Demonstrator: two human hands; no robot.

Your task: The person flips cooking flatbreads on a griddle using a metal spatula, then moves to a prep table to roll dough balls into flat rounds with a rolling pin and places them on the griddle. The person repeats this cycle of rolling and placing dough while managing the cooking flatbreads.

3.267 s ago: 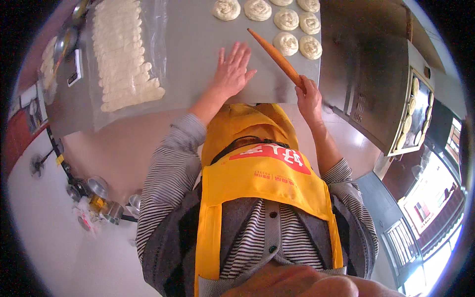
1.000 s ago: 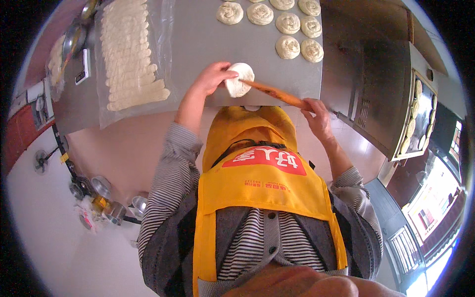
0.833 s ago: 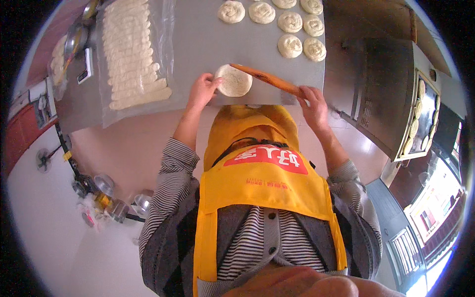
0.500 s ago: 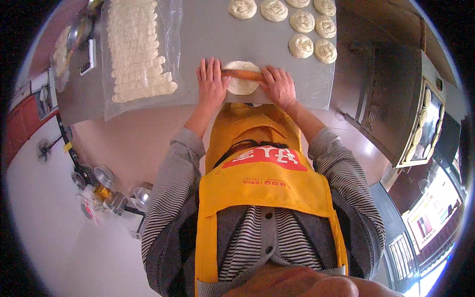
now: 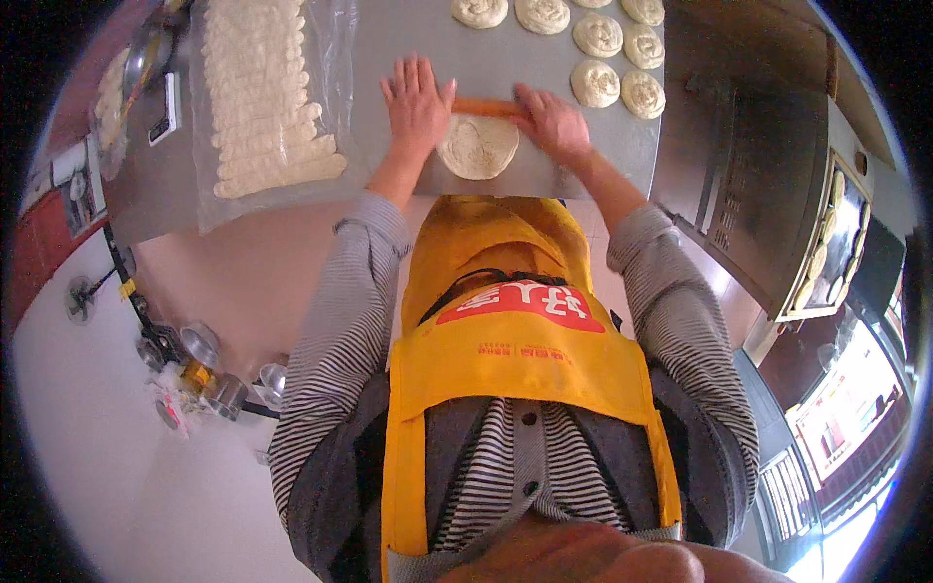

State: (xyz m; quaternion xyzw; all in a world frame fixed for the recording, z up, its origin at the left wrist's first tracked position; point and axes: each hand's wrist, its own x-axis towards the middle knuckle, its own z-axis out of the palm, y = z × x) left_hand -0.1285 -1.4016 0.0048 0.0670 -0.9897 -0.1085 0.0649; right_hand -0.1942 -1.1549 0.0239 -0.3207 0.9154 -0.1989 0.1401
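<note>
A wooden rolling pin (image 5: pixel 486 107) lies crosswise at the far edge of a flat, round dough disc (image 5: pixel 478 151) near the table's front edge. My left hand (image 5: pixel 419 109) is at the pin's left end, its fingers stretched forward and spread, the palm seemingly resting on the pin. At the right end, the fingers of my right hand (image 5: pixel 553 122) are bent over the pin. Further to the right sit several coiled dough rounds (image 5: pixel 596 84) in rows on the grey table (image 5: pixel 418 29).
Left on the table, rows of dough pieces (image 5: pixel 258 107) lie on clear plastic sheeting (image 5: pixel 335 68). A white phone-like device (image 5: pixel 167 109) and a metal bowl (image 5: pixel 146 58) are beyond them. A metal oven-like cabinet (image 5: pixel 748 185) stands right, with flat dough rounds (image 5: pixel 818 260) on its front part.
Both hands have pushed the rolling pin away from me, from the middle of the dough disc to its far edge. The left fingers have spread apart, and more of the disc shows.
</note>
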